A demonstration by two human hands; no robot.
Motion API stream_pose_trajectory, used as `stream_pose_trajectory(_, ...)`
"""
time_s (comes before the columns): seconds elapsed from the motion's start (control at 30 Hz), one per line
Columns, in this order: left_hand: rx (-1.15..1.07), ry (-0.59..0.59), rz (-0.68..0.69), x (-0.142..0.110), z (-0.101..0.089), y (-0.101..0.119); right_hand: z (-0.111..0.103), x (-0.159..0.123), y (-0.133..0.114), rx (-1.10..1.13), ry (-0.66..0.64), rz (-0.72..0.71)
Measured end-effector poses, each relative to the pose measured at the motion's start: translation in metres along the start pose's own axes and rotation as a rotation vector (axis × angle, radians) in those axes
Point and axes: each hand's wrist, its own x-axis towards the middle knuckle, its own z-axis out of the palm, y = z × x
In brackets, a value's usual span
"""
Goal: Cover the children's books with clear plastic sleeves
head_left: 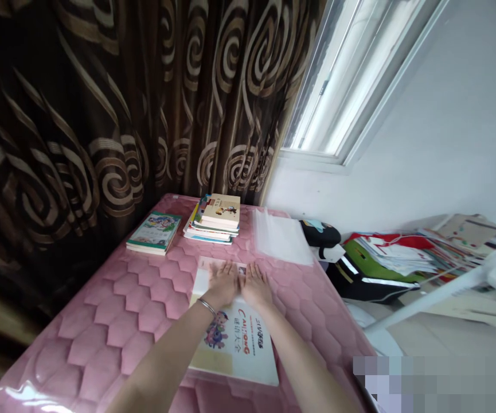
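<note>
A swirled brown curtain (79, 115) hangs beside a pink quilted cover (114, 327) holding a stack of books (215, 218), a green-covered book (155, 232) and a clear plastic sleeve (282, 238). A large paperback book (234, 350) lies near the cover's middle, with the left hand (222, 284) and right hand (256, 285) resting open and flat on its upper part, gripping nothing (a thin bangle (207, 306) circles the left wrist)

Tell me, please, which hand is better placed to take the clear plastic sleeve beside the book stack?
Likely the right hand: it rests on the book nearer the clear plastic sleeve; the left hand is farther.
</note>
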Motion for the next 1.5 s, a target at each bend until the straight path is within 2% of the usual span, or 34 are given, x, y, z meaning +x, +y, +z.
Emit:
stream_pose_trajectory(0.2, 0.066, 0.106, -0.133, -0.01, -0.005, -0.039, 0.004, 0.002, 0.002, -0.028, 0.03, -0.019)
stream_pose_trajectory(0.3, 0.051, 0.116, -0.14, -0.011, -0.004, -0.047, -0.001, 0.002, 0.001, -0.046, 0.029, -0.016)
stream_pose_trajectory(0.4, 0.025, 0.109, -0.15, -0.01, -0.002, -0.045, -0.006, -0.001, -0.011, -0.054, 0.078, -0.049)
stream_pose_trajectory(0.47, 0.028, 0.11, -0.148, -0.011, -0.002, -0.043, -0.006, -0.002, -0.025, -0.017, 0.107, -0.156)
stream_pose_trajectory(0.53, 0.047, 0.123, -0.14, -0.012, -0.002, -0.043, -0.003, -0.003, -0.04, 0.043, 0.084, -0.264)
stream_pose_trajectory(0.6, 0.059, 0.125, -0.133, -0.012, -0.003, -0.044, 0.0, -0.002, -0.048, 0.075, 0.03, -0.291)
stream_pose_trajectory(0.67, 0.051, 0.119, -0.135, -0.013, -0.003, -0.045, 0.001, -0.002, -0.043, 0.052, 0.01, -0.243)
stream_pose_trajectory(0.8, 0.048, 0.114, -0.146, -0.011, -0.004, -0.046, -0.004, -0.002, -0.012, -0.017, 0.024, -0.066)
stream_pose_trajectory(0.9, 0.083, 0.129, -0.124, -0.011, -0.006, -0.042, -0.01, -0.004, 0.003, -0.024, -0.005, -0.037)
stream_pose_trajectory(1.07, 0.14, 0.135, -0.125, -0.033, -0.005, -0.027, -0.012, -0.004, 0.001, -0.057, -0.017, -0.04)
stream_pose_trajectory(1.13, 0.122, 0.121, -0.046, -0.048, -0.001, -0.021, -0.013, -0.004, 0.0, -0.083, -0.007, -0.054)
stream_pose_trajectory(1.2, 0.095, 0.117, -0.029, -0.061, 0.002, -0.019, -0.015, -0.003, -0.003, -0.106, 0.007, -0.063)
stream_pose_trajectory(1.33, 0.046, 0.102, -0.04, -0.073, 0.001, -0.019, -0.02, -0.001, -0.023, -0.12, 0.058, -0.091)
stream_pose_trajectory(1.5, 0.034, 0.127, -0.025, -0.07, 0.002, -0.02, -0.018, 0.01, -0.072, 0.023, 0.132, -0.204)
